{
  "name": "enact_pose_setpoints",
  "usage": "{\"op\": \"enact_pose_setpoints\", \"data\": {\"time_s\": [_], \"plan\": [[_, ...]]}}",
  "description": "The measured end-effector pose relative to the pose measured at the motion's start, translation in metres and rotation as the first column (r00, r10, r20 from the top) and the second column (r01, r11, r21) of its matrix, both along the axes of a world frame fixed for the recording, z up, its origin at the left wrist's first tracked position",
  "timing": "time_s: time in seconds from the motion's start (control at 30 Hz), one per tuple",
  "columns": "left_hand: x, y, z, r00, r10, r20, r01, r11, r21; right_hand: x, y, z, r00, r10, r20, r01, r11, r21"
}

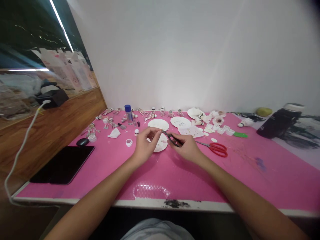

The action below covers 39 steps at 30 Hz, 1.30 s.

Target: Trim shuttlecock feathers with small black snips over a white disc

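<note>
My right hand [187,147] grips a pair of dark tweezers [172,138], whose tips point left toward my left hand [145,146]. The fingertips of my left hand are pinched together close to those tips. Anything small between them is hidden or too small to tell. Beneath both hands lies a white paper disc [160,145] with small marks on it, partly covered by my fingers. Both hands are above the pink cutting mat [160,178]. A pair of red-handled scissors [217,149] lies just right of my right hand, with its blades toward it.
Small shuttlecock-feather figures [160,112] stand along the mat's back edge, near a blue-capped spray can [128,114] and white paper discs [158,124]. A black tablet [62,165] and computer mouse [82,142] sit left. A shuttlecock [246,122] and black bottle [278,123] sit right.
</note>
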State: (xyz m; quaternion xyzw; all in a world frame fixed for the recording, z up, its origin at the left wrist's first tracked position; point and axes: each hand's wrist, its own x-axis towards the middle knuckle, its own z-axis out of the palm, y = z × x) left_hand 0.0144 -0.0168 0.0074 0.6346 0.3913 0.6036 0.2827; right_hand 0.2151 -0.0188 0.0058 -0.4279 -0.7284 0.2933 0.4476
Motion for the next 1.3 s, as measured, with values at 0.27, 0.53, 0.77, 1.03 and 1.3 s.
{"op": "enact_pose_setpoints", "data": {"time_s": [0.27, 0.53, 0.77, 1.03, 1.3], "plan": [[-0.0015, 0.0003, -0.0005, 0.999, -0.018, -0.029, 0.018, 1.0, -0.01, 0.0007, 0.0012, -0.0023, 1.0, 0.014, 0.008, -0.014, 1.0, -0.003], [-0.001, -0.0004, -0.0003, 1.0, -0.023, -0.016, 0.023, 0.999, -0.032, 0.0008, 0.0027, -0.0056, 0.999, -0.042, -0.001, 0.042, 0.999, 0.012], [-0.0009, -0.0003, -0.0006, 1.0, -0.027, -0.008, 0.027, 0.999, -0.035, 0.0001, 0.0013, -0.0068, 0.997, -0.071, 0.028, 0.071, 0.997, 0.018], [-0.0006, 0.0015, -0.0021, 1.0, -0.025, 0.016, 0.026, 0.999, -0.035, 0.0003, 0.0018, -0.0075, 0.995, -0.076, 0.066, 0.072, 0.995, 0.066], [-0.001, 0.0013, -0.0014, 0.999, -0.032, 0.014, 0.032, 0.999, -0.032, 0.0011, 0.003, -0.0085, 0.998, -0.041, 0.051, 0.038, 0.998, 0.058]]}}
